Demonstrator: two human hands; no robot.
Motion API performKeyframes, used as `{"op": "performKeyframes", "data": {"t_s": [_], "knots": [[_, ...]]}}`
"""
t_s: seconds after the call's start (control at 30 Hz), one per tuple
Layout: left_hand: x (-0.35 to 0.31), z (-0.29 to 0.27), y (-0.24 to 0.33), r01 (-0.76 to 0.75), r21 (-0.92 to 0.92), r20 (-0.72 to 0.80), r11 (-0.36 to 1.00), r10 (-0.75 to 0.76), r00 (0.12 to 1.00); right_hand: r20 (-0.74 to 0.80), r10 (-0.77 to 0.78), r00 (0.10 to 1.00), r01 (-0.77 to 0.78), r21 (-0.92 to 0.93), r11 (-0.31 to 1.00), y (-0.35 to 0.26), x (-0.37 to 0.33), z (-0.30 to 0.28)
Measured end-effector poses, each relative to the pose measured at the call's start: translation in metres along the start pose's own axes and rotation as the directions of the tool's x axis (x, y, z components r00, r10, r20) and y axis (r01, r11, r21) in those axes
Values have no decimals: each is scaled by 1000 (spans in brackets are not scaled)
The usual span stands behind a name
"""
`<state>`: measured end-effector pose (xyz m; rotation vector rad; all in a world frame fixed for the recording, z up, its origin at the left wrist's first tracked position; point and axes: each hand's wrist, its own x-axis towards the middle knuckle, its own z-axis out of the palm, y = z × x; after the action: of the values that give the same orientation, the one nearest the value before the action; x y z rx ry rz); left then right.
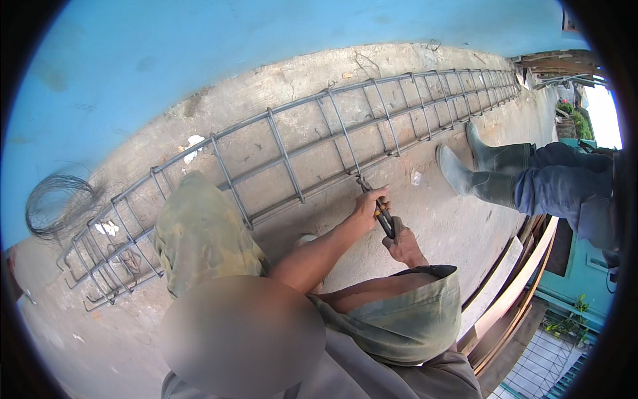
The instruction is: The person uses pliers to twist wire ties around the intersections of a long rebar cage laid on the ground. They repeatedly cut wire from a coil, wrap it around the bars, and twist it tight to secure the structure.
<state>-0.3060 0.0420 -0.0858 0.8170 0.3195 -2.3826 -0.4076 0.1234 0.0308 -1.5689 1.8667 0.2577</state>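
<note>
**Pliers (381, 214) in both hands, tip at the steel cage (282, 153)**

My right fingers (401, 245) are clenching the ends of the dark, yellow-marked handles, and my left fingers (381, 193) are grasping the same tool closer to its head; just how they are curling under it I am not seeing. Right past the left fingers, the tool's tip is meeting the cage's near long bar, where a crosspiece is joining it. The cage is lying on the concrete ground (435, 219), stretching away to both sides of my fingers. A small pale scrap (417, 177) is lying near them, to the right. Farther right, another person's rubber boots (488, 179) are standing beside the cage, and long planks (512, 286) are lying to the lower right. Well left of my fingers, a coil of thin wire (60, 207) is resting by the blue wall (199, 46), which is running behind the cage.
</note>
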Motion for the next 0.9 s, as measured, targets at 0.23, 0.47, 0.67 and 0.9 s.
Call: {"op": "performKeyframes", "data": {"t_s": [0.23, 0.47, 0.67, 0.9], "knots": [[-5, -13, 1, 31, -140, 357, 990, 21, 934, 416, 178, 892, -414, 593, 690, -17, -6, -20], [-23, -4, 15, 104, -151, 500, 983, -15, 866, 696, -325, 641, -751, 655, -78, 0, -7, -11], [-12, 17, -4, -19, -80, -18, 997, 17, 1000, -133, -78, 988, 71, -53, 996, 1, -20, -6], [4, 33, -14, -49, 267, -385, 962, 153, 910, -46, 265, 963, -264, 36, 964, -3, 1, 10]]}}
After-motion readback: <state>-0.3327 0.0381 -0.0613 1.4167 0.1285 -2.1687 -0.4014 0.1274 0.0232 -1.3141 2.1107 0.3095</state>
